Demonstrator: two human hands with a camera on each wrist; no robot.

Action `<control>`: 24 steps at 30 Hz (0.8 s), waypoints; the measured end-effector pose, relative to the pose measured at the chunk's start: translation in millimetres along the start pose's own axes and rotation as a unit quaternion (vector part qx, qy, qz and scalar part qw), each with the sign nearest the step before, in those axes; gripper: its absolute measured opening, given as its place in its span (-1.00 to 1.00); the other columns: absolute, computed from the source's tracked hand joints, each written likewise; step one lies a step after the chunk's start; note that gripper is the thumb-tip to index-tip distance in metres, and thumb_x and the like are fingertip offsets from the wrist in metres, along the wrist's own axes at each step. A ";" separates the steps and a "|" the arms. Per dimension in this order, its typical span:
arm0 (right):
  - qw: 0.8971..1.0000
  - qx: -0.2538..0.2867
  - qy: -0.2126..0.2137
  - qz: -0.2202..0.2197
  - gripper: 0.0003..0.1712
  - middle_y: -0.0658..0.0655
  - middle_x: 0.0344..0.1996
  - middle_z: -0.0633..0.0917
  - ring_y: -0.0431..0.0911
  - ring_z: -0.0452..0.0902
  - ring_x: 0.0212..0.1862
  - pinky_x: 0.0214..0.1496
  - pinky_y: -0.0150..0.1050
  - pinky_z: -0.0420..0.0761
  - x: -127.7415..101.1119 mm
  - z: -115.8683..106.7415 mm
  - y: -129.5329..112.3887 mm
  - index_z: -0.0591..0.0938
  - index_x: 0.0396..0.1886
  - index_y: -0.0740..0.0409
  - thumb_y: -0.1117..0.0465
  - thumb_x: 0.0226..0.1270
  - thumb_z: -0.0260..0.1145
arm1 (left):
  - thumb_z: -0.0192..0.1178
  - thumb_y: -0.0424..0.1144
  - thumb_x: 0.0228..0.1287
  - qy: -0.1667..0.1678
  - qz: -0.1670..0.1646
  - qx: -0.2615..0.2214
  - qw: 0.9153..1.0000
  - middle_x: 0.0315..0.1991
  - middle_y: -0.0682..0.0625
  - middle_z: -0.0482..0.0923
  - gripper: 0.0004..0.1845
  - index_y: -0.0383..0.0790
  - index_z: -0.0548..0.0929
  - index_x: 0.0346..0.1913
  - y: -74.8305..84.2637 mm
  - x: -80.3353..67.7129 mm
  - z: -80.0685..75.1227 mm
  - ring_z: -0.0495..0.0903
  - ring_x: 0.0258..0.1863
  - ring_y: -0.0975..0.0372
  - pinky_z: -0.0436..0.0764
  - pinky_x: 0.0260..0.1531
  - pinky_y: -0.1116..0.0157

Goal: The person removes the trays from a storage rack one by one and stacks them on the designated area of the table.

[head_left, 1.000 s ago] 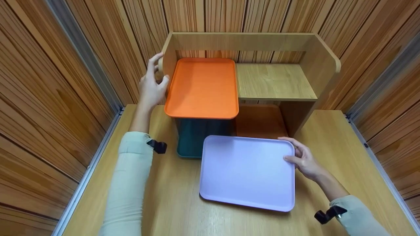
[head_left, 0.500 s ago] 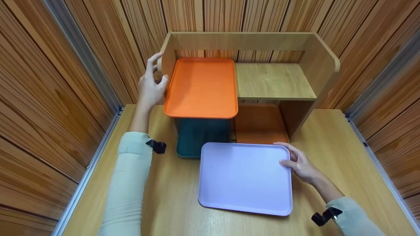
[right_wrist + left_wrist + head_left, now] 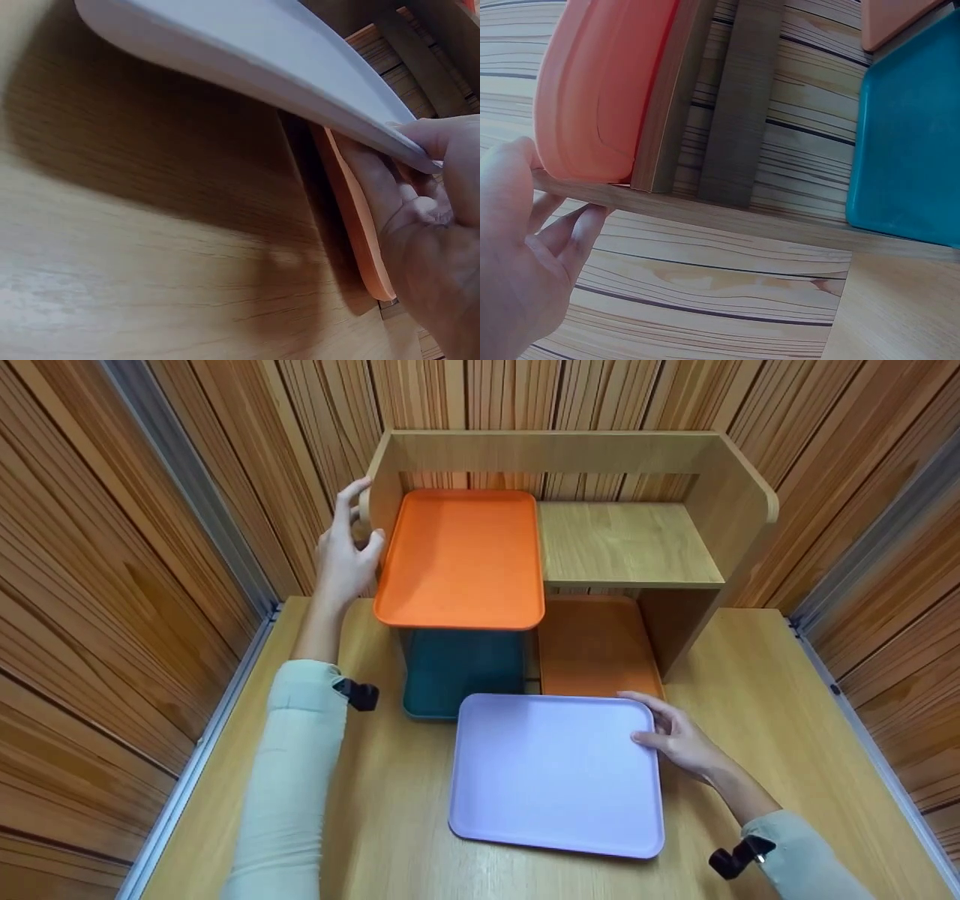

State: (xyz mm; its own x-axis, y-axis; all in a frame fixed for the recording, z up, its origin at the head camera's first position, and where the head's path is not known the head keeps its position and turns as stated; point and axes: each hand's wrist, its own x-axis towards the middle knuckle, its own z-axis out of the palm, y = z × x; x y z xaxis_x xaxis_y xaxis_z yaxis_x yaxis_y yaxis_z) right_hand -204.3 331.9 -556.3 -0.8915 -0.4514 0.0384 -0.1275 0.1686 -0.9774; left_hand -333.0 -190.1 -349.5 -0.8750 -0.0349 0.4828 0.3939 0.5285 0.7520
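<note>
My right hand [image 3: 675,735] grips the right edge of a lavender tray [image 3: 555,772], thumb on top and fingers under the rim [image 3: 397,187]; the tray is lifted off the wooden table [image 3: 750,682], as the right wrist view shows. My left hand [image 3: 345,555] holds the left side panel of a wooden shelf unit [image 3: 622,547], fingers [image 3: 570,240] curled on its edge. An orange tray [image 3: 461,559] lies on the shelf's upper left. Below it sits a teal tray [image 3: 457,671], and a second orange tray [image 3: 596,649] lies under the shelf's right half.
Wood-slat walls enclose the table on three sides, with metal rails [image 3: 195,765] along the left and right edges. The upper shelf's right half [image 3: 626,544] is bare board.
My right hand has drawn the lavender tray towards me and slightly left, uncovering more of the lower orange tray. The left hand has stayed on the shelf's side.
</note>
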 end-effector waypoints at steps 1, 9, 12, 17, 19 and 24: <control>1.000 -0.013 0.001 0.001 -0.21 -0.12 0.31 0.64 -0.32 0.66 0.22 0.18 -0.38 0.79 0.5 0.4 0.1 0.32 0.71 0.42 0.45 0.59 0.36 | 0.14 -0.27 0.65 0.001 0.000 -0.001 1.000 0.62 -0.21 0.56 -0.30 0.13 0.28 0.74 -0.1 0.0 -0.2 0.73 -0.02 0.02 0.52 -0.32 0.38; 0.999 -0.031 -0.004 0.043 -0.20 0.34 0.30 0.58 -0.26 0.70 0.13 0.09 -0.27 0.85 2.8 5.1 0.6 0.26 0.69 0.44 0.47 0.57 0.35 | 0.12 -0.29 0.65 -0.002 -0.001 -0.015 1.000 0.65 -0.24 0.52 -0.29 0.15 0.27 0.74 -2.5 1.1 -0.9 0.72 0.35 -0.10 0.77 0.09 -0.03; 0.998 -0.034 -0.013 0.056 -0.23 0.52 0.37 0.51 -0.24 0.70 0.14 0.09 -0.26 0.86 3.3 7.8 1.6 0.26 0.67 0.43 0.46 0.59 0.34 | 0.12 -0.28 0.65 -0.002 -0.002 -0.015 1.000 0.65 -0.23 0.52 -0.30 0.15 0.27 0.74 -2.1 0.7 -1.1 0.73 0.33 -0.09 0.79 0.09 -0.04; 0.996 -0.054 -0.030 0.059 -0.28 0.64 0.41 0.50 -0.22 0.71 0.13 0.10 -0.29 0.85 4.6 12.0 5.5 0.33 0.66 0.39 0.45 0.61 0.34 | 0.13 -0.26 0.66 -0.003 -0.010 -0.004 1.000 0.66 -0.22 0.51 -0.29 0.19 0.26 0.74 -2.0 0.8 -0.3 0.74 0.18 -0.06 0.65 -0.14 0.17; 0.996 -0.061 -0.036 0.055 -0.29 0.65 0.40 0.53 -0.21 0.73 0.13 0.09 -0.30 0.84 5.3 13.9 7.0 0.36 0.65 0.40 0.45 0.60 0.34 | 0.13 -0.26 0.66 -0.003 -0.011 -0.003 1.000 0.66 -0.22 0.51 -0.29 0.20 0.26 0.74 -2.1 0.8 0.1 0.74 0.20 -0.06 0.65 -0.12 0.19; 0.994 -0.091 -0.040 0.048 -0.32 0.61 0.39 0.59 -0.17 0.71 0.16 0.12 -0.38 0.79 5.7 18.0 9.8 0.43 0.59 0.42 0.46 0.55 0.38 | 0.13 -0.26 0.66 -0.002 -0.007 -0.006 1.000 0.64 -0.21 0.53 -0.29 0.18 0.27 0.74 -1.3 0.9 0.4 0.75 0.20 -0.04 0.65 -0.11 0.21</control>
State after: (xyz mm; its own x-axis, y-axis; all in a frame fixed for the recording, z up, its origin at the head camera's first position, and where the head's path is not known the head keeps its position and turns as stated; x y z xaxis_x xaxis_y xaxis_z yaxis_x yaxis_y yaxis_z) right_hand -202.8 315.2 -569.4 -0.8669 -0.4926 -0.0764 -0.1267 0.3661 -0.9219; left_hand -334.5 -190.5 -350.2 -0.8818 -0.0387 0.4700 0.3845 0.5181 0.7640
